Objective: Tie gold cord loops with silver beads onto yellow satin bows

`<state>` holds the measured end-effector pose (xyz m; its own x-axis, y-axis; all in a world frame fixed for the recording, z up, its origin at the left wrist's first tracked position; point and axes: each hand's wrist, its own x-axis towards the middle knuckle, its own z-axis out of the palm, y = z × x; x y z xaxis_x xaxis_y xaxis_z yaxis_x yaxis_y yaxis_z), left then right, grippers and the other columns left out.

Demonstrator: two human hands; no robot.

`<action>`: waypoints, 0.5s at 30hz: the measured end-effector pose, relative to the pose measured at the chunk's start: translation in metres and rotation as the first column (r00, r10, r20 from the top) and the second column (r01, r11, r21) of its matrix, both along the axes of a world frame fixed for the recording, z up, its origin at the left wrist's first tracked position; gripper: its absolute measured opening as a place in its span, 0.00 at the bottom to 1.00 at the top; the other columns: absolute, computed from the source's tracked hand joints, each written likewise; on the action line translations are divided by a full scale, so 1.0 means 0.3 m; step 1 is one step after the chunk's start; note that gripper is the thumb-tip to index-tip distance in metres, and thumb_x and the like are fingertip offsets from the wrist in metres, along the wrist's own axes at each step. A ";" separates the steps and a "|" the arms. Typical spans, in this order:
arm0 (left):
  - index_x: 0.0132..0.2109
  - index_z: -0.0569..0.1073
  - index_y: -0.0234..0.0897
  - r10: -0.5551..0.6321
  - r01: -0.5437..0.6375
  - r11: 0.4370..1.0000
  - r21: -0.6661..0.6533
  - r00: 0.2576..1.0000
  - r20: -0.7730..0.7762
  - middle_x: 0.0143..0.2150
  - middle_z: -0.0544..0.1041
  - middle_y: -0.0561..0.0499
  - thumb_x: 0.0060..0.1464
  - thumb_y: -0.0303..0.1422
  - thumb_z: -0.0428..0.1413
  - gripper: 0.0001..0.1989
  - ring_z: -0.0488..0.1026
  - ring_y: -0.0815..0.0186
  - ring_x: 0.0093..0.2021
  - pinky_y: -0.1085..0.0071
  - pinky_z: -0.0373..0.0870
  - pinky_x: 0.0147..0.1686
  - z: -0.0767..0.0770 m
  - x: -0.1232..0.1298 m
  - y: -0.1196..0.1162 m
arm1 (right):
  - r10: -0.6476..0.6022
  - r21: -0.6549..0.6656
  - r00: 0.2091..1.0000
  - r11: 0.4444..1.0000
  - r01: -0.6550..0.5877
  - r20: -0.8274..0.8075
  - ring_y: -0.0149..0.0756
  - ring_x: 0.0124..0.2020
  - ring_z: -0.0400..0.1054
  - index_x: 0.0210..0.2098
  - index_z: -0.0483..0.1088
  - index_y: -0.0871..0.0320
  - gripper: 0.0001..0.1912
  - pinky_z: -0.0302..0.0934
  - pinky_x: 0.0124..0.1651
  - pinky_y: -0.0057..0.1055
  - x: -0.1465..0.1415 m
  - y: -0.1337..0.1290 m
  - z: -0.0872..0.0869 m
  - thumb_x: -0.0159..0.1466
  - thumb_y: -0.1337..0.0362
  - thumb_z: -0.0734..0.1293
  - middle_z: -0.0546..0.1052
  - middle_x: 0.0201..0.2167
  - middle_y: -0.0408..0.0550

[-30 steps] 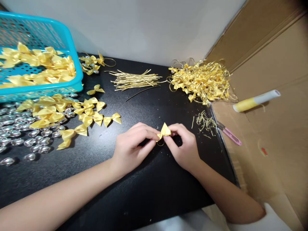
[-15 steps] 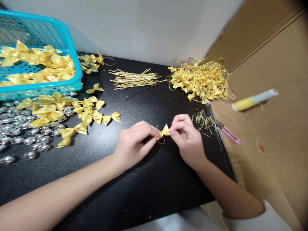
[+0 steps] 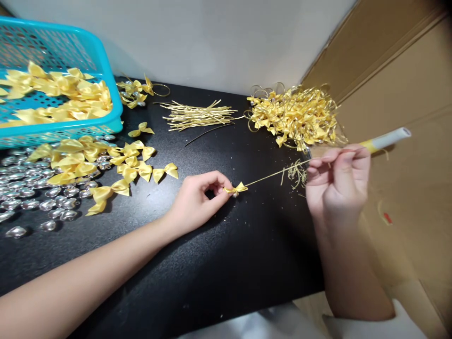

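My left hand (image 3: 199,198) is closed in a pinch on a small yellow satin bow (image 3: 240,187), just above the black table. A shiny bead (image 3: 235,194) shows under the bow. From the bow a thin gold cord (image 3: 275,174) runs taut, up and to the right. Its far end is pinched between the thumb and fingers of my right hand (image 3: 339,181), raised near the table's right edge. Behind that hand lie thin cord scraps (image 3: 296,174), partly hidden by it.
At left, a turquoise basket (image 3: 113,101) holds bows. Loose bows (image 3: 132,169) and silver beads (image 3: 47,205) lie before it. Gold cord lengths (image 3: 199,116) lie at the back, beside a pile of finished-looking looped bows (image 3: 296,115). A white-and-yellow tube (image 3: 391,139) rests on cardboard at right.
My right hand has moved away from the bow, right and upward, drawing the gold cord out straight. The small loop under the bow is gone from sight. My left hand has stayed nearly in place.
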<state>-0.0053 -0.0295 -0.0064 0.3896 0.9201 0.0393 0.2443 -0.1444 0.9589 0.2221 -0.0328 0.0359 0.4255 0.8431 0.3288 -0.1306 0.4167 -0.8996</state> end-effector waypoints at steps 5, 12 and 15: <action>0.33 0.74 0.33 -0.062 0.063 0.996 -0.059 0.998 0.020 0.27 0.74 0.53 0.54 0.29 0.57 0.04 0.67 0.72 0.27 0.76 0.65 0.29 0.004 -0.007 0.006 | -0.011 0.008 0.999 1.000 0.011 -0.037 0.22 0.24 0.72 0.32 0.66 0.53 0.08 0.66 0.28 0.19 0.000 0.006 0.011 0.61 0.62 0.71 0.73 0.23 0.32; 0.35 0.77 0.31 -0.131 0.298 0.863 -0.408 0.912 0.388 0.30 0.78 0.51 0.54 0.28 0.57 0.05 0.71 0.73 0.29 0.78 0.70 0.32 0.019 0.000 0.003 | -0.019 -0.068 0.994 0.998 0.011 -0.111 0.22 0.26 0.74 0.32 0.67 0.55 0.06 0.68 0.30 0.18 0.007 0.019 -0.022 0.62 0.65 0.70 0.74 0.23 0.34; 0.32 0.78 0.32 0.019 0.354 0.759 -0.546 0.827 0.562 0.38 0.81 0.48 0.52 0.27 0.57 0.05 0.77 0.69 0.34 0.75 0.75 0.36 0.016 0.008 -0.007 | -0.046 -0.228 0.988 0.974 0.011 -0.146 0.22 0.23 0.73 0.31 0.67 0.56 0.06 0.68 0.29 0.18 0.008 0.025 -0.055 0.62 0.65 0.69 0.74 0.21 0.35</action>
